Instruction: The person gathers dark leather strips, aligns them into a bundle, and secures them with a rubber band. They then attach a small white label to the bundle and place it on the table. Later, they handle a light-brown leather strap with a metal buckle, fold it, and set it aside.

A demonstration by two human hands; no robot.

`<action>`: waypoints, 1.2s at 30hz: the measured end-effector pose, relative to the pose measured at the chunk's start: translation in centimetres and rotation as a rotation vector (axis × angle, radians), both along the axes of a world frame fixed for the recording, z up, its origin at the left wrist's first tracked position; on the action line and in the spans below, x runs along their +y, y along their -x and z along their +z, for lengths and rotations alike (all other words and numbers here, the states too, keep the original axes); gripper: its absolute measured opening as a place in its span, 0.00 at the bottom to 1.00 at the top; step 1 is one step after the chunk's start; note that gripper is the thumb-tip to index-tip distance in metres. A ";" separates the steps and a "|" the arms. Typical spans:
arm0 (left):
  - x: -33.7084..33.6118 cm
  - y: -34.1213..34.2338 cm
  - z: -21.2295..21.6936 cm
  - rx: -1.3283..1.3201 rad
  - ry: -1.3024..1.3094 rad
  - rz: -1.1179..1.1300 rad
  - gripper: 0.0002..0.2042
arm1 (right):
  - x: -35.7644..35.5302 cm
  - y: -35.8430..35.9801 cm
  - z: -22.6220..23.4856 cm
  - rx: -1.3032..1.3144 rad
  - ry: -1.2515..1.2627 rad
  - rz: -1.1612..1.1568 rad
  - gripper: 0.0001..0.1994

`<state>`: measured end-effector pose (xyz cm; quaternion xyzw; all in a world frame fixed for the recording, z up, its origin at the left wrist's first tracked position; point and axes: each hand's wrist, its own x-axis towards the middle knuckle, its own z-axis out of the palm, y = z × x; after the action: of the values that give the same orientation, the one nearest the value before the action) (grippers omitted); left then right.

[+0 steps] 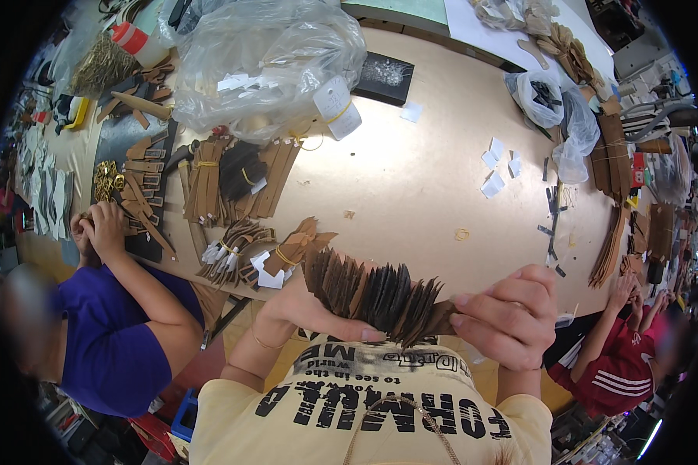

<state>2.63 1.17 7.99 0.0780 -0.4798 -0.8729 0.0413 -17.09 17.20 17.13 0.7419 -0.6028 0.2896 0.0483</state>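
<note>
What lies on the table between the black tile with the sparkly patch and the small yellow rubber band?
In the head view, the table is bare wood between the black tile and the yellow rubber band.

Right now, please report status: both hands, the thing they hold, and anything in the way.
Left hand and right hand both shut on fanned stack of brown leather pieces. Stack held above table edge. Nothing between hands; bundled strips lie beyond.

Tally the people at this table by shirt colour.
Yellow shirt: 1, whose left hand and right hand grip the fanned brown pieces
Purple shirt: 1
Red shirt: 1
Total: 3
</note>
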 end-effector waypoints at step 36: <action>0.9 -1.8 -1.1 -0.041 -0.094 0.098 0.31 | -0.3 0.8 -0.5 -0.466 -0.075 0.147 0.04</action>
<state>4.40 2.11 6.89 0.1211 -0.4347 -0.8896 0.0702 -17.92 16.87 16.61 0.6982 -0.5525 0.4330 -0.1405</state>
